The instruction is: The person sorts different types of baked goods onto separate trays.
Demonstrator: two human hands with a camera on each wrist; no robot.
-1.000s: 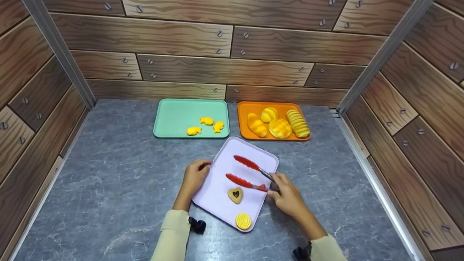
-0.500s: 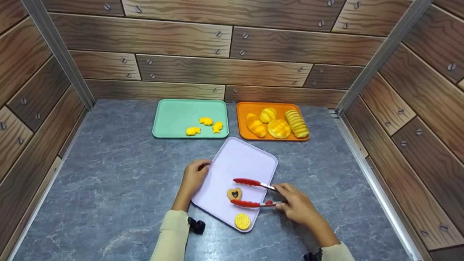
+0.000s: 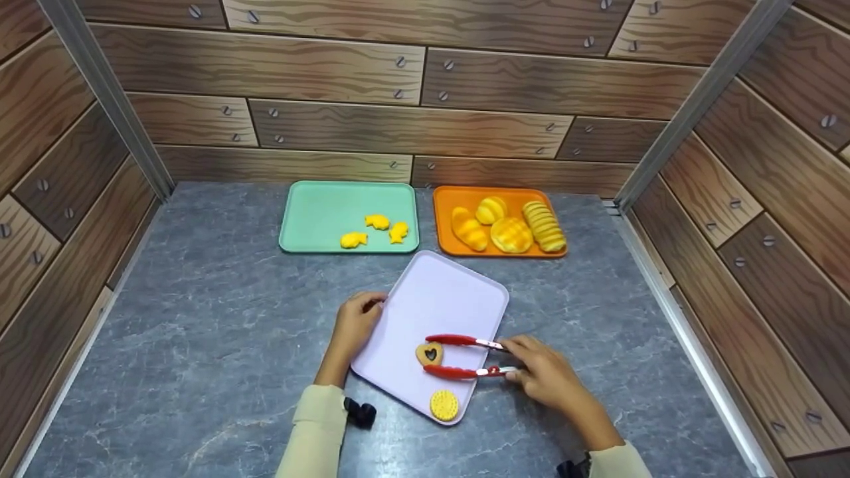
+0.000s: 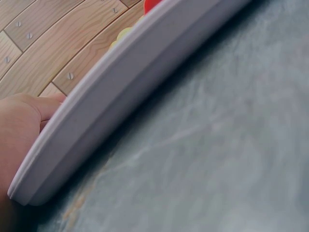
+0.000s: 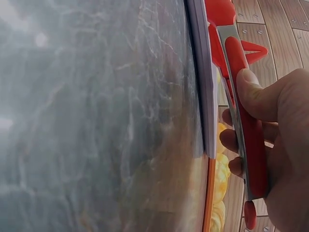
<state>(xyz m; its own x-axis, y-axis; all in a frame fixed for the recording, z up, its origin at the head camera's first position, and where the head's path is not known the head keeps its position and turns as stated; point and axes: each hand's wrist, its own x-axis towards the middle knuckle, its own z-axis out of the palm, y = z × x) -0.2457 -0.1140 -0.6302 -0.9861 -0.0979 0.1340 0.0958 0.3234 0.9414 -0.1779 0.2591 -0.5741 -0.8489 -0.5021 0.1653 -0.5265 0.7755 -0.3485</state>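
Observation:
My left hand (image 3: pixel 357 324) holds the left rim of a lavender tray (image 3: pixel 458 285), which lies turned at an angle. In the left wrist view, the tray's raised side hides part of those fingers. With my right hand (image 3: pixel 546 373) I grip red-tipped metal tongs (image 3: pixel 488 344); the right wrist view shows the thumb on the red handle (image 5: pixel 251 145). The tongs' two tips are spread around a heart-shaped cookie (image 3: pixel 425 354) with a dark centre, one on its far side and one on its near side. Closer to me on the tray lies a round yellow biscuit (image 3: pixel 444 405).
Behind stands a green tray (image 3: pixel 319 209) with 3 yellow fish-shaped pieces (image 3: pixel 377 222). Beside it an orange tray (image 3: pixel 446 194) carries several bread pieces (image 3: pixel 511 236). Wood-patterned walls (image 3: pixel 332 126) enclose the grey marbled table (image 3: pixel 219 318) at the back and sides.
My right hand has brought the tongs nearer to me, from above the heart cookie to around it. Their tips have drawn slightly together. The left hand and trays stay put.

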